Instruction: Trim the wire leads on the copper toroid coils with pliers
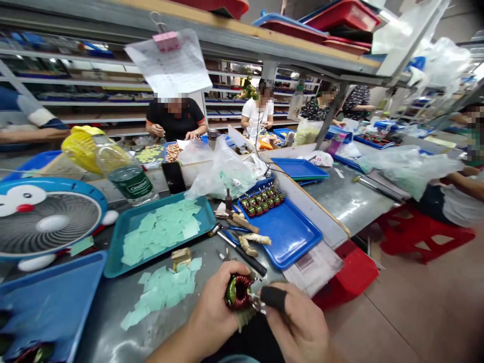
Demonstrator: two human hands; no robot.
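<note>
Near the bottom centre, my left hand (215,307) is closed around a wire-wound ring coil (240,292) with dark red windings and a green part on its left side. My right hand (293,315), with a black cover on one finger, pinches at the coil's right side, where silvery wire ends or a small metal piece (257,303) show. Exactly what those fingers grip is too small to tell. Yellowish strands hang below the coil. Behind the hands lie a black-handled hammer (242,252) and pliers with wrapped handles (253,241).
A teal tray (113,252) and the metal table (151,338) hold green paper pieces. A blue tray (298,237) carries finished-looking coils (264,199). Left are a fan (53,222), a bottle (130,176) and another blue tray (45,302). Several people sit beyond.
</note>
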